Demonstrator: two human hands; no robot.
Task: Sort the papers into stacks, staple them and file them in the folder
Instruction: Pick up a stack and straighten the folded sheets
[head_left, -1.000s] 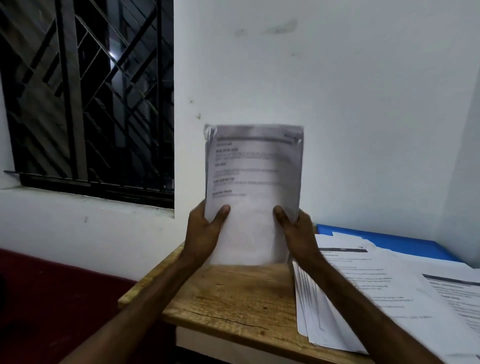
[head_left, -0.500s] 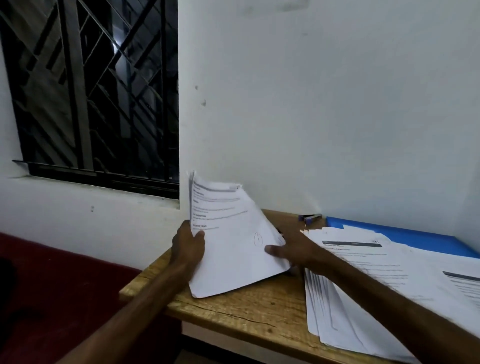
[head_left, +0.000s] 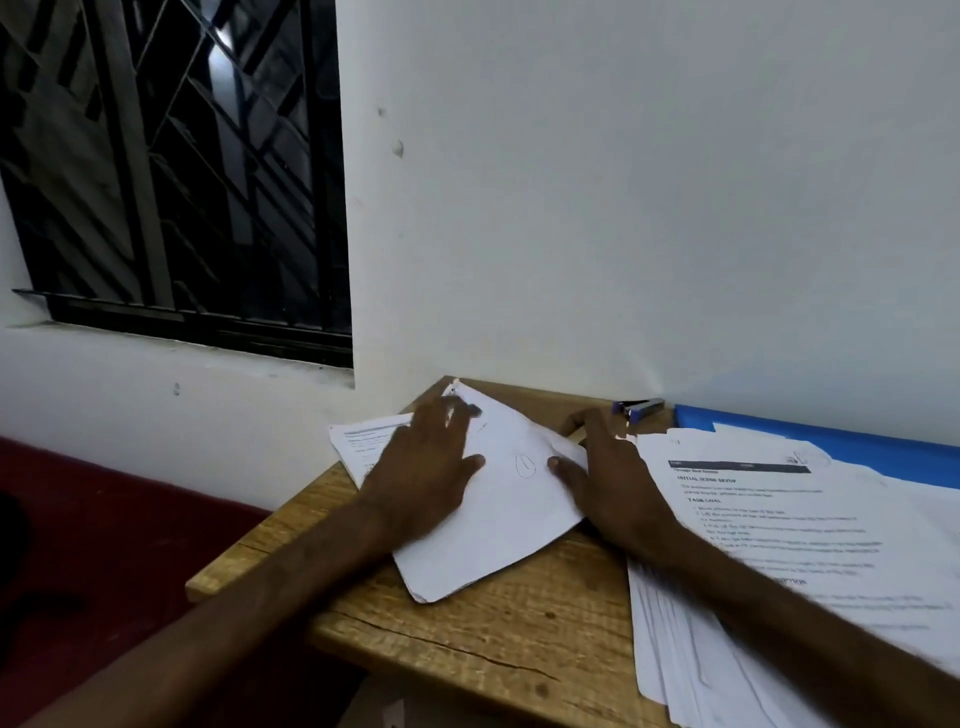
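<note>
Paper stack (head_left: 498, 525) lies skewed on table (head_left: 519, 639). Left hand (head_left: 426, 473) spread, pressing its top; right hand (head_left: 608, 467) flat at its 3 o'clock edge. Square edges first. Stapler (head_left: 639, 406) at 1 o'clock, folder (head_left: 831, 441) at 2.

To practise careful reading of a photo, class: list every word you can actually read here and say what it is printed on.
"INITIAL SCENE SETUP": heading on the top sheet of the right pile.
"TASK GOAL": lower heading, same sheet.
Its body text and the print on the sheet by the left hand: too blurred.
</note>
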